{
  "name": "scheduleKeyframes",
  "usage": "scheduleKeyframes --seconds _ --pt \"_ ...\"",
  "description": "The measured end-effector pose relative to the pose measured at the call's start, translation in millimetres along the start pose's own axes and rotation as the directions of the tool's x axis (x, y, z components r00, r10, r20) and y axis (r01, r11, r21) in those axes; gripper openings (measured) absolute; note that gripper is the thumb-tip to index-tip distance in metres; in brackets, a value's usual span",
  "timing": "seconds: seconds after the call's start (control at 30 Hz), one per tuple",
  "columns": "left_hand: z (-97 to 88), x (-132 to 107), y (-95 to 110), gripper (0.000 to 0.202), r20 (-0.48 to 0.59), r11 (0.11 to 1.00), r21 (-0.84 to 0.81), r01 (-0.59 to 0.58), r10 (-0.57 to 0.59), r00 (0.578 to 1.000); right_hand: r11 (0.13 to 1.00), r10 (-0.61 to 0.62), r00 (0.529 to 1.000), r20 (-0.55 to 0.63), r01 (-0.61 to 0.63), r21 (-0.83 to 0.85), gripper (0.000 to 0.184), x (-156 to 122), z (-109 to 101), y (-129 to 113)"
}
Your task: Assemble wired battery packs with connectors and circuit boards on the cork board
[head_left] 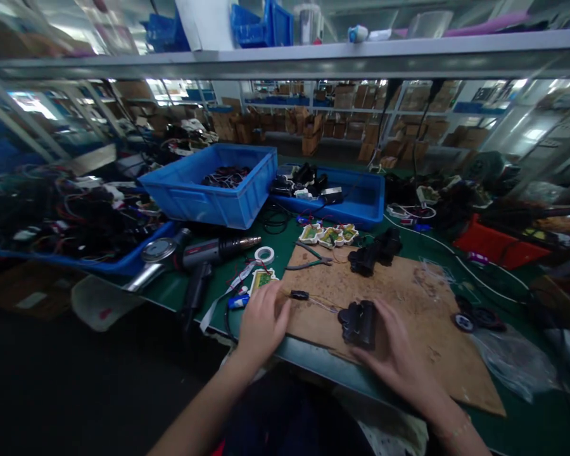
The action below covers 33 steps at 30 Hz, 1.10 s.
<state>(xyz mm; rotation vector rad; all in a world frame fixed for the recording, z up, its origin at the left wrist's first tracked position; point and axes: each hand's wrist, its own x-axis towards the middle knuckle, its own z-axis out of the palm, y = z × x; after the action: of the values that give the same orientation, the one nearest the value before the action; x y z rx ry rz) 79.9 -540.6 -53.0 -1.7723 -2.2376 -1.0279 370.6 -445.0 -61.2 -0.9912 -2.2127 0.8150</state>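
brown board (413,335); hands (262,316) (401,358) apart, left bent beside wires (323,304), right clasping black housing (360,324)

Here at lower centre, a black housing (360,324) is held by the right hand (399,354), thin wires (322,304) are stretched leftward towards the left hand (262,320), and at mid-frame pliers (323,260) are seen on a brown board (408,288).

The green bench (279,239) bears a brown board (422,316) and heat gun (202,255).
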Motion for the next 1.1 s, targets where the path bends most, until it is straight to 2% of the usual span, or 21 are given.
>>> scheduleKeyframes --seconds 0.1,0.17,0.23,0.27,0.33,0.4,0.43,0.47,0.5,0.57,0.63,0.7,0.77,0.83,0.9,1.0,1.1 --pt "-8.8 3 -24 0.046 -0.027 0.974 0.21 0.084 -0.081 0.996 0.996 0.054 0.998 -0.028 -0.052 0.073 0.086 6 5 0" --pt "-11.7 2 -35 0.054 -0.028 0.943 0.312 0.119 -0.116 0.993 0.977 0.156 0.987 -0.045 -0.148 0.156 0.086 11 6 -4" --pt "-12.1 0 -40 0.057 -0.023 0.916 0.377 0.137 -0.139 0.99 0.905 0.288 0.957 -0.04 -0.258 0.339 0.083 17 6 -12" --pt "-11.7 1 -41 0.057 -0.022 0.907 0.394 0.145 -0.148 0.989 0.828 0.361 0.932 -0.022 -0.31 0.468 0.077 22 7 -17" --pt "-10.7 3 -42 0.058 -0.019 0.897 0.411 0.162 -0.169 0.985 0.588 0.489 0.87 0.069 -0.387 0.711 0.065 33 7 -26" --pt "-9.7 6 -43 0.058 -0.011 0.891 0.417 0.181 -0.194 0.981 0.334 0.536 0.808 0.244 -0.469 0.818 0.058 46 7 -33" --pt "-9.4 8 -44 0.057 -0.002 0.889 0.418 0.186 -0.204 0.979 0.249 0.526 0.78 0.339 -0.522 0.815 0.057 52 7 -35" --pt "-9.1 10 -46 0.056 0.009 0.889 0.418 0.186 -0.209 0.978 0.208 0.502 0.756 0.419 -0.576 0.79 0.057 57 8 -37" --pt "-8.8 11 -48 0.056 0.023 0.89 0.418 0.182 -0.21 0.977 0.203 0.482 0.738 0.472 -0.619 0.759 0.06 62 9 -37" --pt "-8.0 13 -53 0.054 0.047 0.898 0.41 0.159 -0.195 0.98 0.282 0.469 0.738 0.486 -0.646 0.71 0.068 70 12 -36" --pt "-7.2 14 -59 0.054 0.053 0.914 0.381 0.139 -0.172 0.984 0.448 0.478 0.774 0.416 -0.622 0.642 0.07 78 15 -32" --pt "-7.4 14 -63 0.056 0.034 0.928 0.345 0.143 -0.165 0.986 0.641 0.469 0.812 0.347 -0.584 0.498 0.065 88 17 -28" --pt "-10.4 13 -63 0.057 -0.007 0.933 0.318 0.17 -0.177 0.984 0.801 0.423 0.854 0.302 -0.508 0.315 0.057 98 16 -24" --pt "-17.1 10 -58 0.055 -0.046 0.936 0.292 0.196 -0.19 0.981 0.901 0.344 0.896 0.28 -0.399 0.169 0.052 109 14 -21" --pt "-26.2 6 -49 0.052 -0.069 0.944 0.255 0.209 -0.198 0.978 0.945 0.293 0.923 0.251 -0.32 0.073 0.051 117 13 -17" --pt "-36.2 -3 -31 0.048 -0.063 0.951 0.219 0.217 -0.208 0.976 0.953 0.297 0.946 0.133 -0.301 0.017 0.05 123 15 -11" --pt "-31.9 -17 -10 0.05 0.026 0.956 0.252 0.152 -0.164 0.986 0.95 0.31 0.95 0.043 -0.311 0.019 0.052 121 17 -7"
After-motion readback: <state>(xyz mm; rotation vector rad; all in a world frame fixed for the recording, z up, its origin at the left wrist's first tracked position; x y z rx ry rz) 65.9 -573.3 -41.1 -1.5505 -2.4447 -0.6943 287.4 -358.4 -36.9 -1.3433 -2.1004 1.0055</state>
